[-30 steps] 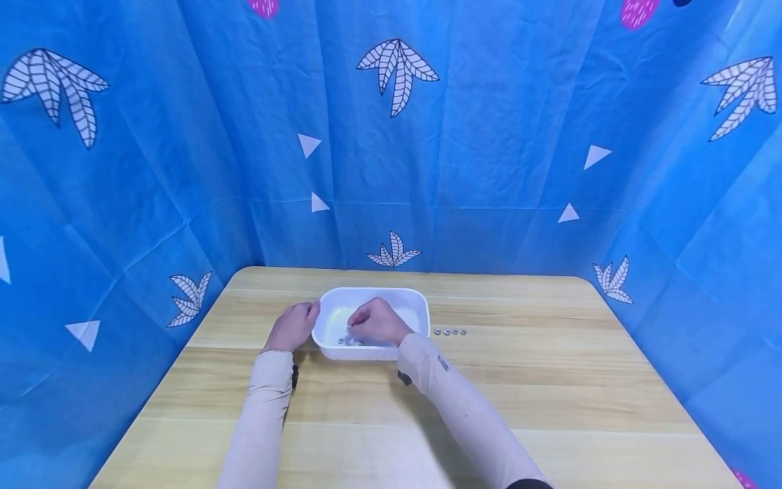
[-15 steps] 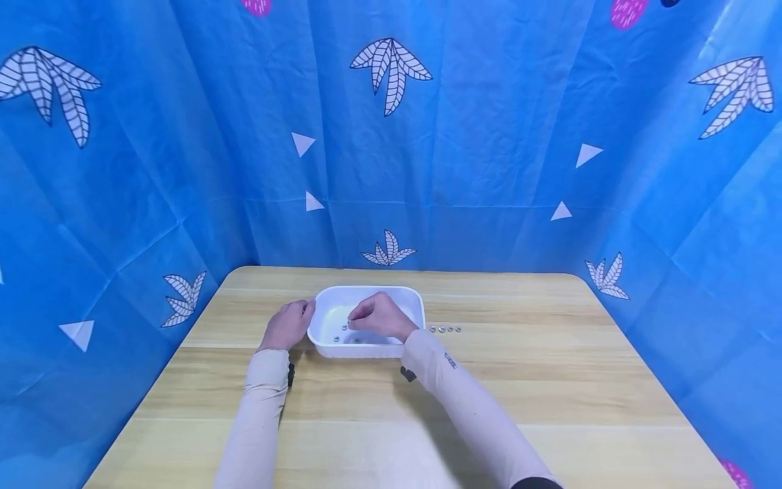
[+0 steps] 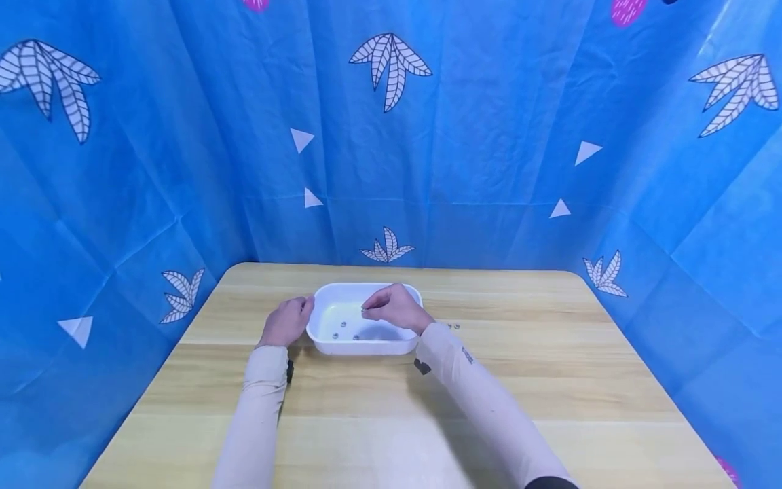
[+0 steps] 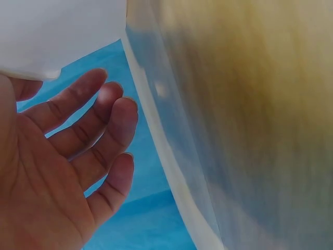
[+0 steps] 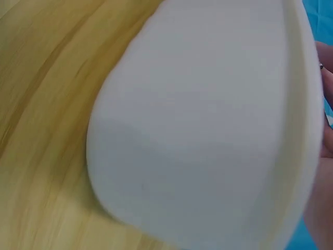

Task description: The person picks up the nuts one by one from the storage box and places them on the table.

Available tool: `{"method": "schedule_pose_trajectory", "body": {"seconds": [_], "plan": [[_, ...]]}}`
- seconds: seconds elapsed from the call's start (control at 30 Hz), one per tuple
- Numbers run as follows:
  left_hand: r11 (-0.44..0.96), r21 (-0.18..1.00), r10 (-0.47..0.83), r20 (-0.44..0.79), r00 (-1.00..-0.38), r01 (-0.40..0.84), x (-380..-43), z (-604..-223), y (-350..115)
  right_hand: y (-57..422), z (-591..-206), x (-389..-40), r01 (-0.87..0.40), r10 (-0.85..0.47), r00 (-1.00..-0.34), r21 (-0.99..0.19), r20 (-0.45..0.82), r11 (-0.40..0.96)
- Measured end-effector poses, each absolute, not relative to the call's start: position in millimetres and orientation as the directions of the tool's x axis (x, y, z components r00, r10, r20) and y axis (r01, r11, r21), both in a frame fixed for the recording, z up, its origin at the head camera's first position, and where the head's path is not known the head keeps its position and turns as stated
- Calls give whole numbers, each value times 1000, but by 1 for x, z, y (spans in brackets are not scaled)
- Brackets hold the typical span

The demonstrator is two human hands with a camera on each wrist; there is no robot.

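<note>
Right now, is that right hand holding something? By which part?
The right hand pinches a small metallic piece; which part it grips is too small to tell.

Over the open, white, round-cornered plastic tub (image 3: 342, 291), my right grip (image 3: 395, 307) has room upward and leftward; low down, the tub's near wall (image 3: 365, 348) blocks the way toward me, and my left grip (image 3: 287, 322) stands at its left end.

The tub (image 3: 362, 348) is white, the bits (image 3: 343, 324) silvery, the table (image 3: 348, 421) tan wood-grain, the curtain (image 3: 489, 122) blue with white leaves (image 3: 394, 81).
</note>
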State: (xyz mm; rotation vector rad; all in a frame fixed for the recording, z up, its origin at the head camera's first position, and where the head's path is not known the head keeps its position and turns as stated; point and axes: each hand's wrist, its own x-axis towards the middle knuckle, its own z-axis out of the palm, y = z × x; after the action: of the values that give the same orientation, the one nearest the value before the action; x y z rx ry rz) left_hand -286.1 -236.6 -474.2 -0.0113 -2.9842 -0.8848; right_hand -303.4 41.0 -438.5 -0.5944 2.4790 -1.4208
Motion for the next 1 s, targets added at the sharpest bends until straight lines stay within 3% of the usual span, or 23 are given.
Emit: {"method": "schedule_pose_trajectory", "body": {"seconds": [0.53, 1.0], "plan": [[835, 550, 12, 2, -1000, 11, -290, -476, -238, 82, -439, -310, -218, -425, -905, -885, 26, 412], [839, 543, 8, 13, -1000, 13, -288, -473, -236, 121, -444, -308, -143, -317, -948, -919, 21, 367]]}}
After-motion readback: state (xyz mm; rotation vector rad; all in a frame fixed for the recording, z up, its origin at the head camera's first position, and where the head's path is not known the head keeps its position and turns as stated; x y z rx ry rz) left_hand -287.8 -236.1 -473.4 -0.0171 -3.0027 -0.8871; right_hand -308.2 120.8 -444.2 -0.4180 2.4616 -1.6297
